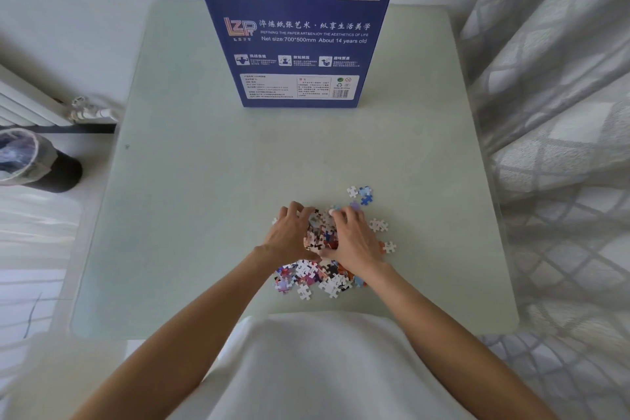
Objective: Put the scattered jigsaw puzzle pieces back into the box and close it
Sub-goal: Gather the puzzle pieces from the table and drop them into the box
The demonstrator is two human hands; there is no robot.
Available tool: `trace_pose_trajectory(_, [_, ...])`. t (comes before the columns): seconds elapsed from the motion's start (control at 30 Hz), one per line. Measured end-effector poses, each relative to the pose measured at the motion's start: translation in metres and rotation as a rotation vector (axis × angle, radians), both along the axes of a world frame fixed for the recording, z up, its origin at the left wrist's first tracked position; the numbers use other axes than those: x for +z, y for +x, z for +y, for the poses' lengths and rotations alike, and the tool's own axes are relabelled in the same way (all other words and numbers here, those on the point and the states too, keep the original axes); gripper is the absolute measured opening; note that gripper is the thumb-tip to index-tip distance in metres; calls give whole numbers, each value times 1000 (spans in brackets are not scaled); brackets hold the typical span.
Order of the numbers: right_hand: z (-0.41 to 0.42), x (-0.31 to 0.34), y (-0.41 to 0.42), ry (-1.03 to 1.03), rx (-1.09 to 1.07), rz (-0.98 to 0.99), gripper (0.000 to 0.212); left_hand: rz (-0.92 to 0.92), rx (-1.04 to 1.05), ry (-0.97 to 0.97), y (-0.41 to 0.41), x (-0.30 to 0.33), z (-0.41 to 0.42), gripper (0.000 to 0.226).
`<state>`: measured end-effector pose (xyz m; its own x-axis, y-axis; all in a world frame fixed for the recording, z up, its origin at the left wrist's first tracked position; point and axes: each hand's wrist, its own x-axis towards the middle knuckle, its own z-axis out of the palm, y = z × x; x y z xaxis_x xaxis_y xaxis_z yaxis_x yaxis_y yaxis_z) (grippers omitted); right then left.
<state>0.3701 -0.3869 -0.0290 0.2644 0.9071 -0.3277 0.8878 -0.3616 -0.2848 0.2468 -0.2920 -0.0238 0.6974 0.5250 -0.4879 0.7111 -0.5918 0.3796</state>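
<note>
On the floor far to the left of the hands stands a dark bin [37, 164] with a plastic bag in it, and behind it a white radiator [30, 106] runs along the wall. The pale green table [191, 201] carries everything else. The left hand [289, 235] lies with its fingers curled around the left side of a heap of puzzle pieces [322, 235], and the right hand [354, 242] does the same on the right side, so both hands cup the heap between them and the fingertips almost meet at the far side. Just behind the wrists, closer to the person, more loose pieces [313, 278] lie spread on the table (many with the white back up). Well beyond the hands, at the far edge of the table, the blue box [300, 44] stands upright with its printed back to the camera; its top is outside the picture, so I cannot tell if it is open. Just past the right fingertips lie a few blue and white pieces [362, 194], and beside the right hand some single white pieces [379, 225]. To the far right hangs a grey checked curtain [562, 112].
</note>
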Motion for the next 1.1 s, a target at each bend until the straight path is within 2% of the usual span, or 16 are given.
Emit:
trace_pose_trajectory(0.1, [2,1,0,16,-29,45,81,-43,57,21,2,-3,-2,87])
trace_pose_trajectory(0.23, [1,3,3,93,-27,40,51,-105,114,38,2,-5,2,65])
trace_pose_trajectory(0.3, [2,2,6,115,-20,49,46,-123,128,36,2,-4,4,58])
trace_pose_trajectory(0.4, [3,2,8,89,-10,75,51,-138,157,28,3,-1,6,52])
trace_pose_trajectory(0.47, [4,2,8,41,33,84,63,-145,165,17,3,0,7,52])
trace_pose_trajectory(0.57, [3,3,7,-32,62,80,81,-162,158,24,3,3,9,39])
trace_pose_trajectory(0.67, [5,3,2,-36,38,25,88,-183,173,23,0,3,12,32])
trace_pose_trajectory(0.9, [12,5,-1,68,-28,46,58,-165,278,3,-13,12,22,25])
trace_pose_trajectory(1.0, [12,7,4,114,-58,67,43,-137,302,-25,-19,13,27,15])
trace_pose_trajectory(1.1, [12,11,11,109,-110,112,35,-140,323,-22,-24,14,30,21])
